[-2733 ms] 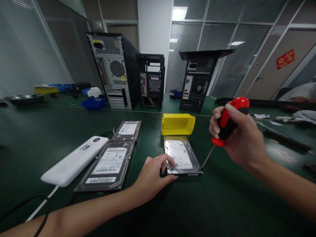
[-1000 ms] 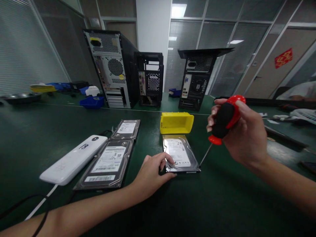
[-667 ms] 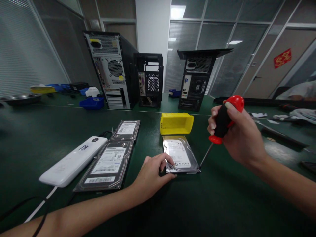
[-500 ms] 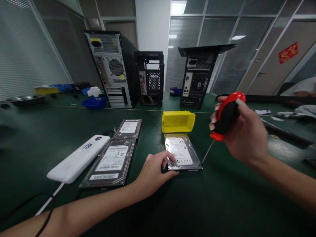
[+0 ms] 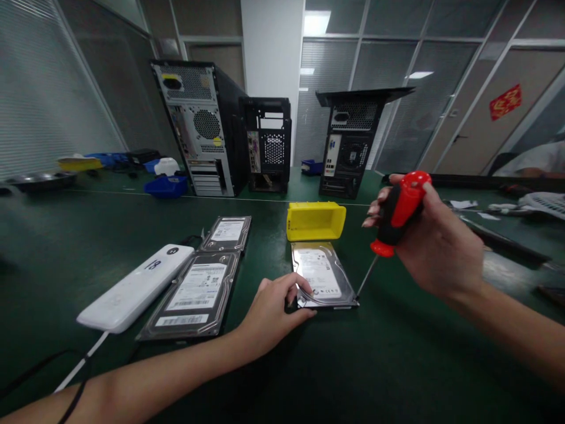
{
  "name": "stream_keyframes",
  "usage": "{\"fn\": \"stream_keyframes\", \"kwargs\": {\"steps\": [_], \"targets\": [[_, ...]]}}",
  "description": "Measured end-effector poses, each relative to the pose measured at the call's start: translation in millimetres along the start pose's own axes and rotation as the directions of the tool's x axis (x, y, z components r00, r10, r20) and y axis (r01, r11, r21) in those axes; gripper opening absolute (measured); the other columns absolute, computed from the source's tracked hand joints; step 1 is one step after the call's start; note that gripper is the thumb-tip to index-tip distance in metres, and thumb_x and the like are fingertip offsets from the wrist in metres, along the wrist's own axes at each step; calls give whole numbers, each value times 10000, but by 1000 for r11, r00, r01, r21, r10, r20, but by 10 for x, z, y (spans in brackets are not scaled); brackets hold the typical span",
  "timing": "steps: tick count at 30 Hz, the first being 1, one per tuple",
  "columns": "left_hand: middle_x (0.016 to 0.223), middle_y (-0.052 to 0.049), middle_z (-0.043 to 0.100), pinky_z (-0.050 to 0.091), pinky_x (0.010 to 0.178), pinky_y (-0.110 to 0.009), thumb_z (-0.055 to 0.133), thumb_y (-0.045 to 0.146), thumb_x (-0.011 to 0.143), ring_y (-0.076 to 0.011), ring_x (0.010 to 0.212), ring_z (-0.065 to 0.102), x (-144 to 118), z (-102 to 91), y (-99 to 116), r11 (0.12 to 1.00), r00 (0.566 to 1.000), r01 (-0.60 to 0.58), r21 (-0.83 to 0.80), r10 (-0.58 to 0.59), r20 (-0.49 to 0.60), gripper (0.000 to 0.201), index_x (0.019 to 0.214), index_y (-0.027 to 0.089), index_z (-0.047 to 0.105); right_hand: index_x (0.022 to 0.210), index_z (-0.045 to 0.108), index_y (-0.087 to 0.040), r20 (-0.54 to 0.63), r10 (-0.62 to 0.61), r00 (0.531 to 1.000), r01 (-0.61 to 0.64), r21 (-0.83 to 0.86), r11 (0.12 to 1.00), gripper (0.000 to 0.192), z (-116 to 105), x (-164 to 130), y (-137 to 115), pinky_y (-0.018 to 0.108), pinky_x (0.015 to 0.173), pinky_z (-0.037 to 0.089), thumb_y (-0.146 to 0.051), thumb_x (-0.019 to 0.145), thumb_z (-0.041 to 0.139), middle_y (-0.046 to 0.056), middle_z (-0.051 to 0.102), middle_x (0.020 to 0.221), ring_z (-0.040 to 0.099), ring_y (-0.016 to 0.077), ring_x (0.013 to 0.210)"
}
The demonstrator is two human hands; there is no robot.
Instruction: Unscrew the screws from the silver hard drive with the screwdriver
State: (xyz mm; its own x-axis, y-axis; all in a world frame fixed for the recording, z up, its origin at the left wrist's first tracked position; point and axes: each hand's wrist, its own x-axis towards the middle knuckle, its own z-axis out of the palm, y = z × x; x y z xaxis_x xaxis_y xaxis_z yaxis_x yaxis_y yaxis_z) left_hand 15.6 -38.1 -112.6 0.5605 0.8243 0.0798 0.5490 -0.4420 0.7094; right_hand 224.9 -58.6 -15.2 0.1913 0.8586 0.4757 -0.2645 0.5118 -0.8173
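Observation:
A silver hard drive [image 5: 321, 275] lies flat on the green table [image 5: 397, 365]. My left hand [image 5: 271, 315] grips its near left corner, thumb on the top plate. My right hand [image 5: 435, 241] is closed on the red and black handle of a screwdriver [image 5: 394, 215]. The shaft slants down to the left and its tip meets the drive's near right corner. Just behind the drive sits a yellow plastic bin [image 5: 315, 221], open side toward me.
Two more hard drives [image 5: 194, 291] [image 5: 226, 231] and a white power bank [image 5: 135, 287] with a cable lie at left. Three open computer cases [image 5: 207, 126] [image 5: 269, 144] [image 5: 353, 141] stand at the back. Blue bins [image 5: 166, 184] sit far left; another person's sleeve [image 5: 536, 165] shows far right.
My right hand has turned the screwdriver handle while its tip stays at the drive's near right corner. My left hand keeps its hold; the view shifted slightly.

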Motion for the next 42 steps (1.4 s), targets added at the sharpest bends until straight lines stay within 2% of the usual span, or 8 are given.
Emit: {"fn": "stream_keyframes", "kwargs": {"steps": [3,8,14,20,25,32,38,42], "targets": [[701,69,480,285,687,-258,694,328,769,-150,691,460,4,1,-2,1000,1000,-15,-1,15,-8,230,952,243,584,1002,607,-220,-20,1,1000,-1,-25,1000,268,7,4,20,254,627,537,-419,838,535,12,539,848,552,126,725],[721,54,500,281,662,-251,698,339,759,-171,735,458,-5,-7,18,999,999,35,10,-35,-3,244,958,245,593,844,573,-217,-19,-37,999,35,-89,995,132,34,15,15,224,599,493,-316,780,634,-8,533,759,521,110,677],[734,53,506,282,671,-252,691,329,762,-169,738,460,-8,0,19,1000,1000,27,16,-27,0,235,957,244,592,945,640,-187,-43,63,997,-65,-38,997,276,27,31,-10,225,671,507,-383,751,626,21,573,860,562,115,718],[752,48,507,290,667,-249,679,355,767,-173,749,458,2,1,2,999,999,43,34,-43,13,253,973,244,586,899,616,-215,-54,-70,996,60,-161,985,219,29,52,-7,223,628,506,-401,785,621,1,603,748,573,116,660],[741,51,508,290,664,-252,686,356,763,-173,742,457,0,-6,6,999,999,43,19,-43,12,254,969,246,587,960,595,-184,-10,-4,1000,2,-109,994,284,69,32,-39,263,696,521,-427,869,479,28,614,811,590,129,698],[734,49,514,301,688,-264,685,345,757,-172,743,464,1,4,9,999,999,37,18,-37,6,255,968,242,586,766,526,-202,-31,-13,999,10,-102,995,203,98,44,-26,203,495,470,-316,731,691,-23,490,695,463,93,598],[740,45,511,295,673,-259,690,329,756,-180,758,461,-2,15,-2,999,999,44,-3,-44,-7,237,958,247,595,931,640,-215,-9,14,1000,-15,-113,993,250,55,15,-47,226,558,521,-417,789,595,18,544,844,540,121,684],[720,52,500,287,672,-254,694,331,757,-176,744,455,-2,1,9,999,999,40,-6,-40,-10,234,953,249,596,974,646,-222,0,37,999,-37,-130,991,347,50,9,-29,261,575,521,-494,851,471,23,564,796,545,131,650]]}}
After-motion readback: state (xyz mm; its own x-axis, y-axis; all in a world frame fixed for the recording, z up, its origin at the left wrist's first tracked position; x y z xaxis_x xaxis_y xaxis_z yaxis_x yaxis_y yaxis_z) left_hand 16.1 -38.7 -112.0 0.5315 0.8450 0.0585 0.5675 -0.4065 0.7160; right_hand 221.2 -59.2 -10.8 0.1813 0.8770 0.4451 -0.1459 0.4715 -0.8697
